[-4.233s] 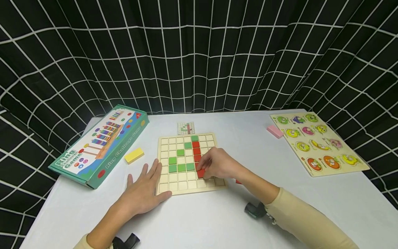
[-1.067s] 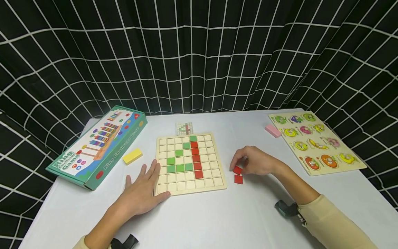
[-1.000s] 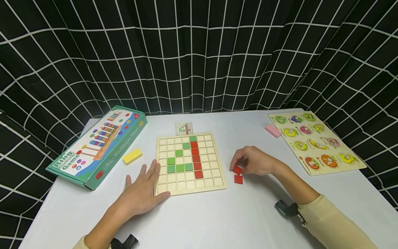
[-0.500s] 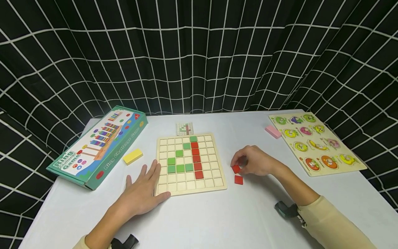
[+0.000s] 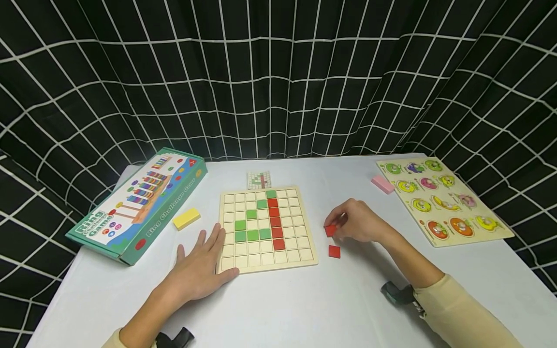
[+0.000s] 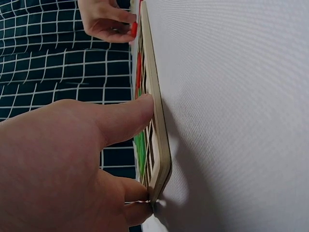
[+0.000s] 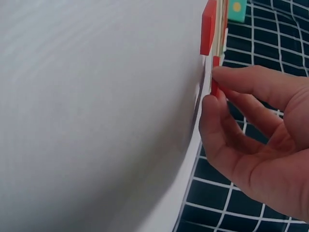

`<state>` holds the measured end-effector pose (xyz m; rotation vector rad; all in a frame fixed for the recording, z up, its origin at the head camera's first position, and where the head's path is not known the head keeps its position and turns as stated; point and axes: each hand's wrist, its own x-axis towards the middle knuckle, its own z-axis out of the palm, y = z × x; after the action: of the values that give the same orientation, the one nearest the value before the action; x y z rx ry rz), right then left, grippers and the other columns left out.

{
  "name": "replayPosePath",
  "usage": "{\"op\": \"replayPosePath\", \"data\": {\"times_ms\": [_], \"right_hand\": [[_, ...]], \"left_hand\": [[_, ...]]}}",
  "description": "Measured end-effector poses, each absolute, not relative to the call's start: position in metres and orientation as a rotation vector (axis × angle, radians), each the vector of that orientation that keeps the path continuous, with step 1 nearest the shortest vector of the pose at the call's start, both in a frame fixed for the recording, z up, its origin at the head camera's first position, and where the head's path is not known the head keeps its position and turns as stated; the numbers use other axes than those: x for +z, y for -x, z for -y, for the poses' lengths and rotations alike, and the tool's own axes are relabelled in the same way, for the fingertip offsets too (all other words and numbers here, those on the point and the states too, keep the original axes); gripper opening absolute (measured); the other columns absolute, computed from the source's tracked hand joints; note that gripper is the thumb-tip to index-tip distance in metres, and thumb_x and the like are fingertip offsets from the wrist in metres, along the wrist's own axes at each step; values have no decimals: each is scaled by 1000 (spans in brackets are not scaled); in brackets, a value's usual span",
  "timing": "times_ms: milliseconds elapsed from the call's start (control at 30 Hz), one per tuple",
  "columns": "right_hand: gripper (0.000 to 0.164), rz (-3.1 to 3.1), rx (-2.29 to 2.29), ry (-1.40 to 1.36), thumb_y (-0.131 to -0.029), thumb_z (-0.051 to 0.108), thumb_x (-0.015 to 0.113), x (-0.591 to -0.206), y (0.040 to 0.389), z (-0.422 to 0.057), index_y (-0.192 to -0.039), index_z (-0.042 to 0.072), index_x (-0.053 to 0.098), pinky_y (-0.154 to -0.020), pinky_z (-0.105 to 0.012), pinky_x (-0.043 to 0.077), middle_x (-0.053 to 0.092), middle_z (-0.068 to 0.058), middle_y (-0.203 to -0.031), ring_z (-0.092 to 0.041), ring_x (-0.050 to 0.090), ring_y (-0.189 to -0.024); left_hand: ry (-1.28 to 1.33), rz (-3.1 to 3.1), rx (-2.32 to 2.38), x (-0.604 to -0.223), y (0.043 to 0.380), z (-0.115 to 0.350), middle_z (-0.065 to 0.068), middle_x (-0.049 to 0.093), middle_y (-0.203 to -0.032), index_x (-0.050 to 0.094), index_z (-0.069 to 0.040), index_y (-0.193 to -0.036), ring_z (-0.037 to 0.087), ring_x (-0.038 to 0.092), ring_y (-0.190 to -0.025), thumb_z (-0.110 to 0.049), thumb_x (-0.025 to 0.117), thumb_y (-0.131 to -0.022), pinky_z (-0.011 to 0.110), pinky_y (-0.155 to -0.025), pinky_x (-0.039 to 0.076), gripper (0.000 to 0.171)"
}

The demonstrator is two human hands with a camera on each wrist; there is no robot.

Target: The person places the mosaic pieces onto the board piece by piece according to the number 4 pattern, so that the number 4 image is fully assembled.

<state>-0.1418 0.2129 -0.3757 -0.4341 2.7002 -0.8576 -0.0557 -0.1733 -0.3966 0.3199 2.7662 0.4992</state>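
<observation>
A pale wooden grid board lies mid-table, with a diagonal and row of green tiles and a column of red tiles set in its squares. At the board's left edge rests my left hand, fingers spread and straight; the left wrist view shows its thumb on the rim. To the right of the board, my right hand pinches a red square tile between thumb and fingers. Another red tile lies on the cloth just nearer to me.
A small patterned card lies behind the board. On the left are a yellow block and a green game box. A pink block sits beside a wooden fruit puzzle at the right.
My right hand has left the board, where a red tile now sits in the column, and gone right to another red tile. That tile has shifted slightly away from me. My left hand stays put.
</observation>
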Motion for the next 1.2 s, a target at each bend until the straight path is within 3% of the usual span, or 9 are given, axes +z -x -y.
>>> {"op": "replayPosePath", "data": {"times_ms": [1200], "right_hand": [[25,-2608,-1039,421,-73,-4,85,-374,128,-160,-92,12,82,-69,-30,56,74,0,-79,-15,65,-73]], "left_hand": [[-324,-2768,491,-395,56,172,14,13,-175,21,-3,-165,48,11,-159,-57,64,-97,86,-112,6,98]]}}
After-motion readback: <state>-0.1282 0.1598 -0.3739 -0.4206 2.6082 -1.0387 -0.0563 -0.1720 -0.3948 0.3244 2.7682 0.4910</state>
